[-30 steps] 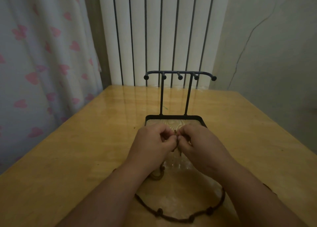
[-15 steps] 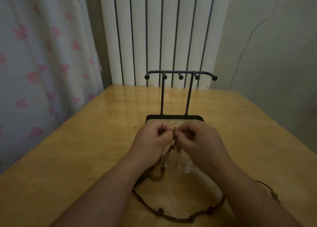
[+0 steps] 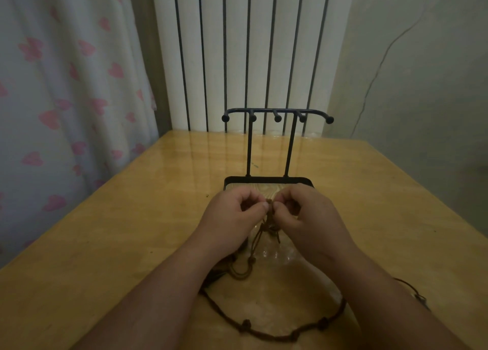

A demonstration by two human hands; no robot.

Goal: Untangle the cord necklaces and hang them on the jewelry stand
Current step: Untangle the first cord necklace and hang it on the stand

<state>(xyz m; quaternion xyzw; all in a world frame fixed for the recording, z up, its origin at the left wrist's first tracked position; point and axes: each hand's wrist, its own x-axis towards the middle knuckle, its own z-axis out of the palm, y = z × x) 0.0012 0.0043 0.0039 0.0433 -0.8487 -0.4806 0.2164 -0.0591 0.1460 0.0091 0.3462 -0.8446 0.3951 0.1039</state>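
A black metal jewelry stand [image 3: 277,114] with several ball-tipped pegs and a wood-look base [image 3: 266,184] stands mid-table, its pegs bare. Just in front of the base, my left hand [image 3: 232,217] and my right hand [image 3: 309,217] meet fingertip to fingertip and pinch a knot of brown tangled cords [image 3: 270,207] held above the table. Strands hang from the knot to a bundle [image 3: 240,273] beside my left wrist. A dark knotted cord necklace [image 3: 277,336] loops on the table between my forearms. Another cord end [image 3: 420,297] shows right of my right forearm.
The yellow wooden table [image 3: 118,230] reaches back to a white ribbed radiator [image 3: 250,54]. A curtain with pink hearts [image 3: 58,98] hangs along the left edge, and a plain wall [image 3: 422,72] lies to the right. A tiny speck [image 3: 207,195] lies left of the stand.
Both hands have risen slightly with the knot, drawing the hanging strands up into view. The cord end to the right of my right forearm has come further into sight.
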